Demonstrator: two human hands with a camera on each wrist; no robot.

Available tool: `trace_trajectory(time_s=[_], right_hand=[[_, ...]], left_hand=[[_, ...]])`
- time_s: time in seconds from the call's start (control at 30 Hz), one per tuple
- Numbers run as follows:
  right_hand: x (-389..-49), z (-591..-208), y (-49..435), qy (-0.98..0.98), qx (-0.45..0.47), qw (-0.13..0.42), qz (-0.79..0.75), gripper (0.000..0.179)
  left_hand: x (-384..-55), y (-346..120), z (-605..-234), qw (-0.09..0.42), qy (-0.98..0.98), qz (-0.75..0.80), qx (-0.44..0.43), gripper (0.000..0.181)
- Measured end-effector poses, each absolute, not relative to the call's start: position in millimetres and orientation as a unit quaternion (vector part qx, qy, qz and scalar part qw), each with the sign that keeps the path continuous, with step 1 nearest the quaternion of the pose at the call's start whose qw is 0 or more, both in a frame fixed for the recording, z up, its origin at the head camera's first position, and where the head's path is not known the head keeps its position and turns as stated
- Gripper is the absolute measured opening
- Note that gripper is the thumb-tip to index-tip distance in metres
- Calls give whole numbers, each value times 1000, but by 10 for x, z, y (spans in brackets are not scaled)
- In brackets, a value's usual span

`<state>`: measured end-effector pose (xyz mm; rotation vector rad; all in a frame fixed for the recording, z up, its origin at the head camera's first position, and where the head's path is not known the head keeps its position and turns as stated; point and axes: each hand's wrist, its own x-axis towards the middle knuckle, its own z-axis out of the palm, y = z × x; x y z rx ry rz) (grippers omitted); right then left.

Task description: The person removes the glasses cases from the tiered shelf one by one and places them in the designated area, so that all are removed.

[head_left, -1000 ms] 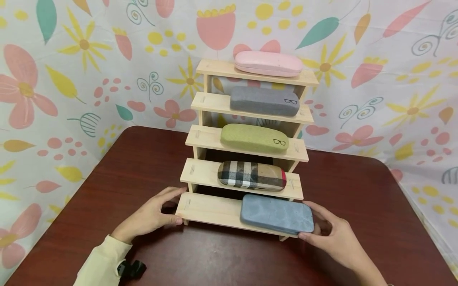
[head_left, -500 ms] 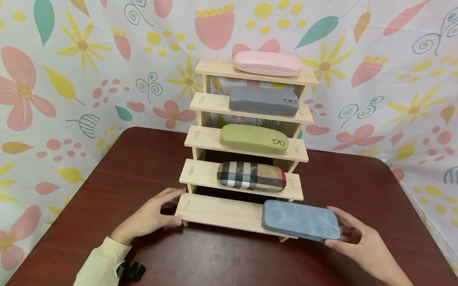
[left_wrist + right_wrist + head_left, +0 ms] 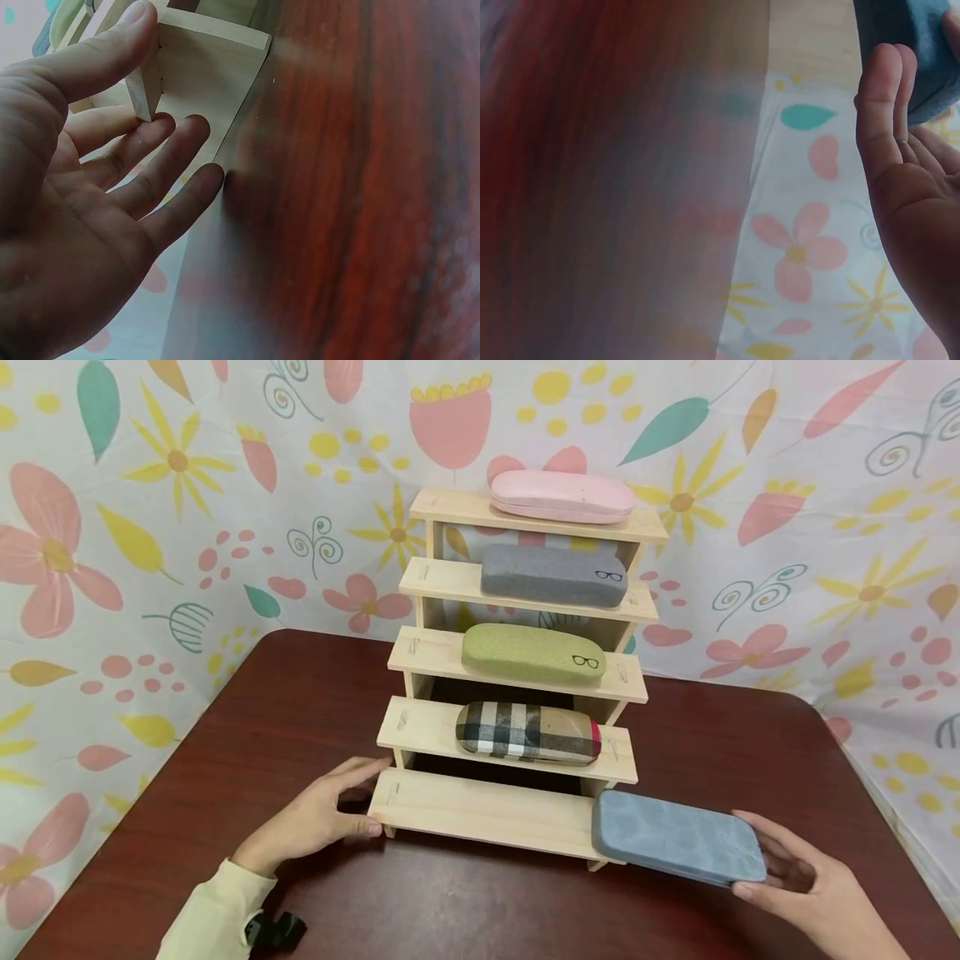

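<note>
A stepped wooden rack (image 3: 491, 814) stands on the table, a glasses case on each of its upper steps. At the left end of its bottom step is my left hand (image 3: 318, 817), thumb at the front corner and index finger at the back; the left wrist view shows this hand (image 3: 97, 187) around the wooden end. My right hand (image 3: 813, 881) pinches the right end of a blue glasses case (image 3: 678, 837) between thumb and fingers. The case's left end overlaps the bottom step's right end; the rest extends beyond it. In the right wrist view the blue case (image 3: 922, 45) is partly cut off.
On the upper steps lie a plaid glasses case (image 3: 528, 732), a green one (image 3: 532, 653), a grey one (image 3: 553, 575) and a pink one (image 3: 562, 497). The rack stands on a dark red-brown table (image 3: 450, 910). A flower-patterned cloth (image 3: 247, 527) hangs behind.
My right hand has moved rightward with the blue glasses case, sliding it from the bottom step to mostly past its right end. The left hand and the rack have stayed in place.
</note>
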<state>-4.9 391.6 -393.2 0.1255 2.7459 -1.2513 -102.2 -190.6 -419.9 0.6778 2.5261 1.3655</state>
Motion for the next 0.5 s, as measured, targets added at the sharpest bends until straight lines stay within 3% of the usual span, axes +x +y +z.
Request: trace_trajectory(time_s=[0.37, 0.5], right_hand=[[33, -4038, 4348, 868, 138, 122, -461, 88], [22, -4054, 4453, 893, 139, 158, -399, 91]], left_hand=[[-1023, -1899, -4227, 100, 851, 462, 228, 86], [-1018, -1904, -4224, 92, 853, 456, 235, 85]])
